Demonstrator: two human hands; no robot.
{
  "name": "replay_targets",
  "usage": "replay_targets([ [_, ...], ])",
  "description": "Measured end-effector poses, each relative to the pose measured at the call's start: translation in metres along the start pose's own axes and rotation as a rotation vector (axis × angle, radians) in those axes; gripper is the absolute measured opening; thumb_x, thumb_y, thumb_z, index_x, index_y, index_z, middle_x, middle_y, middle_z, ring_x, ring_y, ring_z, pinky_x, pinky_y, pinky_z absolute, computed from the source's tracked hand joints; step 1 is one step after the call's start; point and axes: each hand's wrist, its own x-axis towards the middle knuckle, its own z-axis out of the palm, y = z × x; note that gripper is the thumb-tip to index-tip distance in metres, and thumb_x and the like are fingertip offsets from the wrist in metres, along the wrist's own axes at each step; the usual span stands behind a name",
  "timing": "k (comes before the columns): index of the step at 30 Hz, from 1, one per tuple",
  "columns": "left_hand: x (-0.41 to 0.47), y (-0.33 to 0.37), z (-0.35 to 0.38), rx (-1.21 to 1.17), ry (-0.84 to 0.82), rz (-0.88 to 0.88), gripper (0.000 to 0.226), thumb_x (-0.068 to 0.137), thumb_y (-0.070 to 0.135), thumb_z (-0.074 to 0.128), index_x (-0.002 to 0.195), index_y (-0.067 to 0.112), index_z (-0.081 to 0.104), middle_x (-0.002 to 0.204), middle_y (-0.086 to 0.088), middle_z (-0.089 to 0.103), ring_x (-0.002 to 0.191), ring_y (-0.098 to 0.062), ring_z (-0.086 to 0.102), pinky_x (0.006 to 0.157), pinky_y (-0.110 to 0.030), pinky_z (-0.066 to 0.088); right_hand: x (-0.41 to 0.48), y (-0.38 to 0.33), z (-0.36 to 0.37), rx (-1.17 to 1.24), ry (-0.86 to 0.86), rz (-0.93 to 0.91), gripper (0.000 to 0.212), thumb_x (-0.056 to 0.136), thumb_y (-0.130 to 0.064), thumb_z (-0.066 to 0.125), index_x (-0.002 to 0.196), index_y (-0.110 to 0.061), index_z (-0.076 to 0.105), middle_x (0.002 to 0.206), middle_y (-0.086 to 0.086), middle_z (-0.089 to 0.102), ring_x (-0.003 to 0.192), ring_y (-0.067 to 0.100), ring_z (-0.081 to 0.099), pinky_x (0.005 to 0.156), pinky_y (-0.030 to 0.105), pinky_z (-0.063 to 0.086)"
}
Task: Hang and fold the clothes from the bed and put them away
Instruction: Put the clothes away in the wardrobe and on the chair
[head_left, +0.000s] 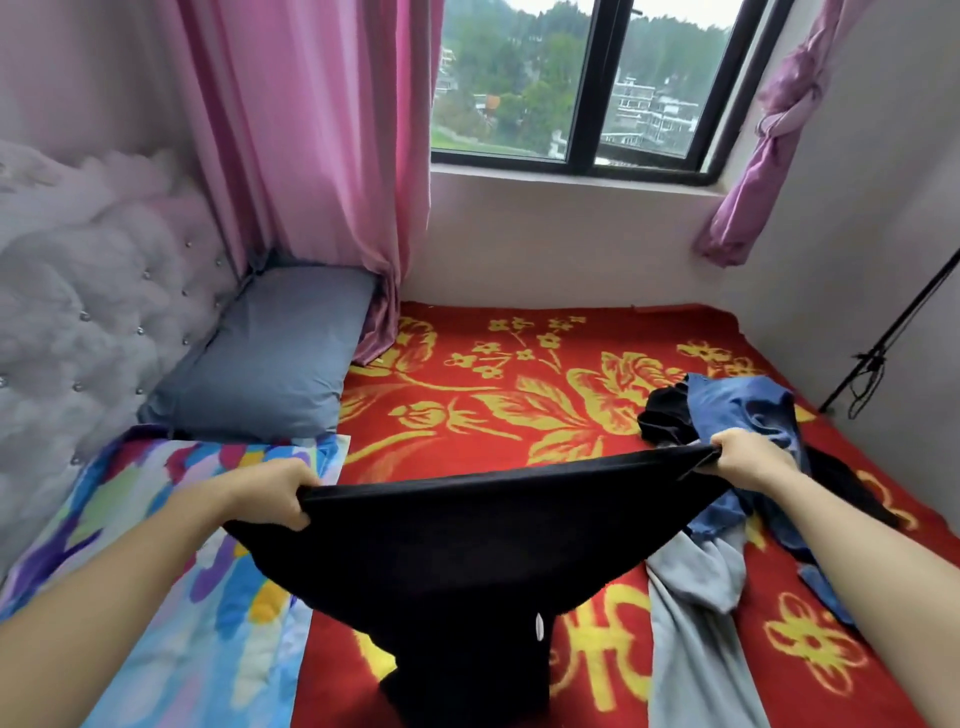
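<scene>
Both hands are up and working: the left hand (278, 493) is gripping one corner of the black garment (467, 545), and the right hand (748, 460) is pinching the other, fingers curled tight round the cloth on each side. The top edge is running taut from hand to hand, its long axis lying left to right across the bed (519, 364), with the right end a touch farther from the person. Below that edge the cloth is sagging into a narrowing tail, and its tip appears to be resting on the near middle of the bed. Neither hand is nearer in any way that matters — the garment is hanging dead between them. The pile (737, 410) of blue, black and grey pieces is lying on the right side of the bed, just under and beyond the right hand. My read: the fold is turning on that stretched edge — either laying it flat on the bed's middle or bringing corner to corner.
</scene>
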Motion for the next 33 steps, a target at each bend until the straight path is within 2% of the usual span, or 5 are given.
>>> replay_targets([
  [8, 0.024, 0.029, -0.1, -0.071, 0.768, -0.229, 0.016, 0.087, 0.013, 0.056, 0.092, 0.013, 0.07, 0.099, -0.019, 0.067, 0.095, -0.04, 0.061, 0.076, -0.038, 0.045, 0.043, -0.112, -0.059, 1.994, 0.231, 0.44, 0.023, 0.097, -0.012, 0.034, 0.103, -0.008, 0.055, 0.107, 0.011, 0.05, 0.085, 0.028, 0.054, 0.072, 0.04, 0.052],
  [12, 0.003, 0.043, -0.175, -0.007, 1.206, -0.223, 0.028, 0.086, 0.005, 0.052, 0.108, 0.013, 0.067, 0.099, -0.024, 0.065, 0.091, -0.045, 0.059, 0.072, -0.041, 0.043, 0.059, -0.133, -0.136, 1.963, 0.297, 0.098, 0.03, 0.097, -0.016, 0.027, 0.076, -0.018, 0.048, 0.06, -0.004, 0.06, 0.057, 0.011, 0.05, 0.054, 0.022, 0.042],
  [17, -0.028, 0.058, -0.207, 0.134, 1.446, -0.123, 0.03, 0.081, 0.003, 0.046, 0.104, 0.008, 0.064, 0.086, -0.022, 0.06, 0.074, -0.042, 0.056, 0.057, -0.035, 0.03, 0.064, -0.126, -0.164, 1.672, 0.494, -0.072, 0.027, 0.09, 0.0, 0.032, 0.071, -0.018, 0.039, 0.069, -0.003, 0.044, 0.057, 0.007, 0.039, 0.052, 0.018, 0.031],
  [25, -0.018, 0.028, -0.106, -0.072, 0.906, -0.042, 0.037, 0.081, -0.002, 0.058, 0.112, 0.016, 0.068, 0.11, -0.013, 0.068, 0.1, -0.036, 0.062, 0.084, -0.043, 0.047, 0.052, -0.062, -0.062, 1.403, 0.256, -0.051, 0.039, 0.081, 0.017, 0.048, 0.064, -0.017, 0.039, 0.035, -0.011, 0.047, 0.031, -0.002, 0.04, 0.038, 0.014, 0.032],
  [33, -0.024, -0.001, 0.092, 0.144, 0.089, -0.099, 0.012, 0.089, 0.028, 0.055, 0.098, 0.03, 0.063, 0.099, 0.01, 0.066, 0.098, -0.01, 0.06, 0.077, -0.027, 0.046, -0.005, 0.001, 0.092, 0.436, -0.206, -0.191, 0.027, 0.072, 0.02, 0.052, 0.068, -0.006, 0.048, 0.064, 0.005, 0.044, 0.062, 0.016, 0.04, 0.048, 0.022, 0.028],
])
